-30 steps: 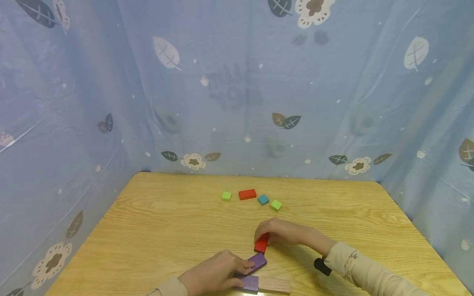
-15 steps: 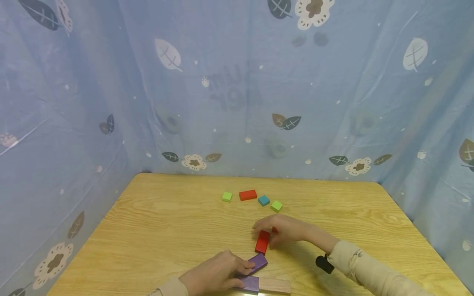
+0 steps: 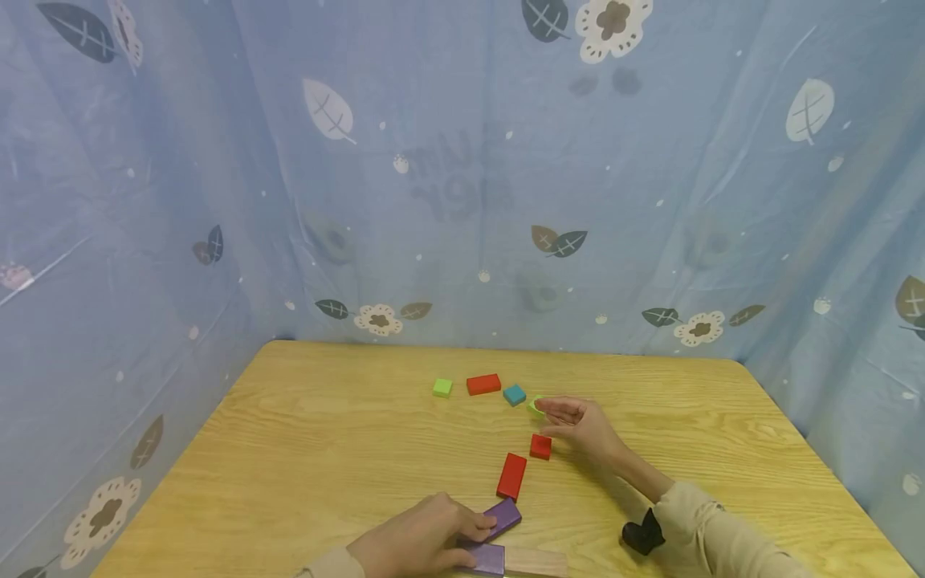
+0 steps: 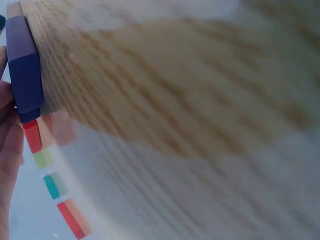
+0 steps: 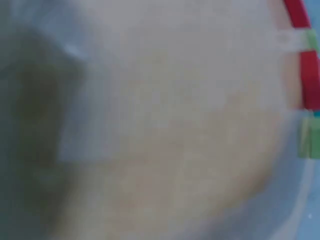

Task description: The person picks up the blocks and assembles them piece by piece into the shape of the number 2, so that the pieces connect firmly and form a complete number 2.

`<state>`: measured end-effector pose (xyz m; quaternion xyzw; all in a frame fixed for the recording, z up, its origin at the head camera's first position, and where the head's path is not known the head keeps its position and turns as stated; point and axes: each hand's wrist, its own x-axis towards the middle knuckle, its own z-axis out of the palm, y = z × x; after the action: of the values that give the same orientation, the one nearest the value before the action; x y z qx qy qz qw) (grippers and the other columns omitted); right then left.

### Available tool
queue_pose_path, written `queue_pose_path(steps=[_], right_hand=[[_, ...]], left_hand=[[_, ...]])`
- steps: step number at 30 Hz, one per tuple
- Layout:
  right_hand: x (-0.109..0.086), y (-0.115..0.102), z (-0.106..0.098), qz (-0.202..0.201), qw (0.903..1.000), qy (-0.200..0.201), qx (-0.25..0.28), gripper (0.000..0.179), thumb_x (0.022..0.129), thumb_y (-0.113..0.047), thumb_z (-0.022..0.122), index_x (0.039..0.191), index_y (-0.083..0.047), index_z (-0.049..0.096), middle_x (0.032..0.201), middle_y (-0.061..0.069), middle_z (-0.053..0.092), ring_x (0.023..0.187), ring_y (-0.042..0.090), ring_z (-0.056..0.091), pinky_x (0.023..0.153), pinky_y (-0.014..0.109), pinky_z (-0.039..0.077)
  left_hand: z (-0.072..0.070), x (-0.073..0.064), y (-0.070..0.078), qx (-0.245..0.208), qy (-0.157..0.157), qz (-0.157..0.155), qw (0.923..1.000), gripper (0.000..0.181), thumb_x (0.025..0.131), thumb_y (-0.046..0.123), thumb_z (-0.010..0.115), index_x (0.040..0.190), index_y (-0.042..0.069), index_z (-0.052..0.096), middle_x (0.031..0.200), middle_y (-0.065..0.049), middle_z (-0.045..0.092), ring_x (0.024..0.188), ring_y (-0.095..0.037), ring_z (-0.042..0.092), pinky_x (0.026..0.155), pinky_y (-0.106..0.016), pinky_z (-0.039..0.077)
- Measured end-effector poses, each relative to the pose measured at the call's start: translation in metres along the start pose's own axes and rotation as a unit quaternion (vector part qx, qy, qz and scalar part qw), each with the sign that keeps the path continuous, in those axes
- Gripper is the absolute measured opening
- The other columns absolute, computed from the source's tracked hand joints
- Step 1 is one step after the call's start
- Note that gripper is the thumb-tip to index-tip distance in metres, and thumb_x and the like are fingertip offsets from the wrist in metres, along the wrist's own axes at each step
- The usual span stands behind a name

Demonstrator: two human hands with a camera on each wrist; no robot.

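In the head view my left hand (image 3: pixel 422 536) holds two purple blocks, with fingertips on the angled upper one (image 3: pixel 503 515) and the thumb on the lower one (image 3: pixel 487 559). A pale wooden block (image 3: pixel 536 563) lies end to end with the lower purple block. My right hand (image 3: pixel 587 429) reaches over a green block (image 3: pixel 535 407), its fingers extended and partly covering it. Just below that hand a small red block (image 3: pixel 540 447) lies on the table. A longer red block (image 3: pixel 511 476) lies between it and the purple blocks. Purple also shows beside the left fingers (image 4: pixel 6 155) in the left wrist view.
Farther back lie a blue block (image 3: pixel 515 394), a red block (image 3: pixel 483 384) and another green block (image 3: pixel 442 388), roughly in a row. The wooden table (image 3: pixel 325 449) ends at a blue patterned curtain (image 3: pixel 462 201). A black object (image 3: pixel 643 533) is at the right wrist.
My right hand has let go of the longer red block and moved back and right to the green block. The small red block now shows uncovered on the table. My left hand stays put.
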<state>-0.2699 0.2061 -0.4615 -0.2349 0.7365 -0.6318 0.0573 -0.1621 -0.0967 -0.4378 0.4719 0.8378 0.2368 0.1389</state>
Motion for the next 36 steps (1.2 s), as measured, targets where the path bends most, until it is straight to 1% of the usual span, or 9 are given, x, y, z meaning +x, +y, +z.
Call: queue_pose_path(steps=[2,6,10,14,19,22,26,30,36], right_hand=[[-0.003,0.004,0.004,0.003,1.0,0.002,-0.008,0.047,0.083,0.001,0.071,0.123,0.017,0.053,0.127,0.035,0.052,0.118,0.034,0.053,0.092,0.03,0.047],[-0.008,0.008,0.008,-0.006,0.9996,-0.027,-0.007,0.049,0.082,0.003,0.07,0.123,0.02,0.051,0.127,0.038,0.049,0.12,0.036,0.052,0.09,0.03,0.049],[-0.01,0.008,0.008,-0.007,0.9987,-0.051,-0.006,0.05,0.082,0.004,0.071,0.124,0.021,0.05,0.128,0.039,0.048,0.12,0.029,0.054,0.092,0.03,0.047],[-0.011,0.008,0.006,0.003,0.9965,-0.072,-0.041,0.053,0.079,-0.001,0.076,0.124,0.015,0.054,0.126,0.033,0.054,0.119,0.023,0.056,0.093,0.027,0.046],[-0.01,0.006,0.005,-0.007,0.9926,-0.094,-0.077,0.05,0.078,-0.003,0.077,0.122,0.012,0.058,0.121,0.028,0.06,0.118,0.036,0.054,0.094,0.03,0.046],[-0.011,0.005,0.003,-0.013,0.9916,-0.088,-0.095,0.046,0.079,-0.002,0.077,0.118,0.012,0.059,0.117,0.027,0.061,0.116,0.041,0.055,0.094,0.034,0.047],[-0.013,0.0,-0.002,-0.005,0.9871,-0.068,-0.145,0.038,0.078,-0.006,0.078,0.11,0.008,0.064,0.112,0.023,0.063,0.11,0.035,0.06,0.091,0.033,0.049],[-0.011,-0.008,-0.01,0.008,0.9858,-0.057,-0.158,0.033,0.078,-0.006,0.078,0.107,0.006,0.067,0.111,0.021,0.063,0.105,0.03,0.063,0.087,0.029,0.051],[-0.002,-0.02,-0.019,-0.011,0.9844,-0.07,-0.161,0.031,0.08,-0.005,0.076,0.108,0.006,0.068,0.108,0.021,0.064,0.099,0.023,0.065,0.084,0.026,0.052]], left_hand=[[0.0,0.0,0.0,0.001,0.0,0.003,1.0,0.037,0.091,0.026,0.065,0.124,0.008,0.064,0.125,0.003,0.061,0.108,-0.001,0.056,0.079,-0.012,0.047],[0.001,0.001,0.0,0.006,0.0,0.006,1.0,0.037,0.091,0.025,0.065,0.124,0.008,0.064,0.125,0.003,0.061,0.107,-0.002,0.056,0.079,-0.014,0.048],[0.002,0.001,-0.001,0.006,0.003,0.008,0.9999,0.038,0.091,0.025,0.065,0.125,0.008,0.064,0.126,0.003,0.061,0.109,-0.002,0.055,0.081,-0.014,0.048],[0.002,0.001,-0.001,0.004,0.006,0.012,0.9999,0.038,0.091,0.024,0.066,0.124,0.007,0.064,0.126,0.003,0.061,0.109,-0.002,0.054,0.082,-0.013,0.047],[0.002,0.001,-0.001,-0.002,0.007,0.006,1.0,0.038,0.091,0.025,0.065,0.124,0.008,0.064,0.126,0.003,0.061,0.11,-0.002,0.054,0.083,-0.015,0.047],[0.002,0.001,-0.001,-0.001,0.007,0.007,1.0,0.037,0.091,0.026,0.065,0.124,0.008,0.064,0.125,0.003,0.061,0.109,-0.002,0.054,0.082,-0.014,0.047],[0.002,0.002,-0.001,0.0,0.004,0.008,1.0,0.037,0.092,0.026,0.065,0.124,0.008,0.064,0.125,0.003,0.061,0.109,-0.001,0.054,0.082,-0.013,0.047],[0.001,0.001,0.0,-0.003,0.002,0.002,1.0,0.037,0.091,0.027,0.065,0.124,0.009,0.064,0.125,0.005,0.061,0.109,-0.001,0.054,0.081,-0.014,0.048],[0.001,0.0,0.0,0.005,0.008,0.004,1.0,0.037,0.091,0.027,0.065,0.123,0.009,0.064,0.125,0.004,0.061,0.11,-0.002,0.054,0.085,-0.016,0.048]])
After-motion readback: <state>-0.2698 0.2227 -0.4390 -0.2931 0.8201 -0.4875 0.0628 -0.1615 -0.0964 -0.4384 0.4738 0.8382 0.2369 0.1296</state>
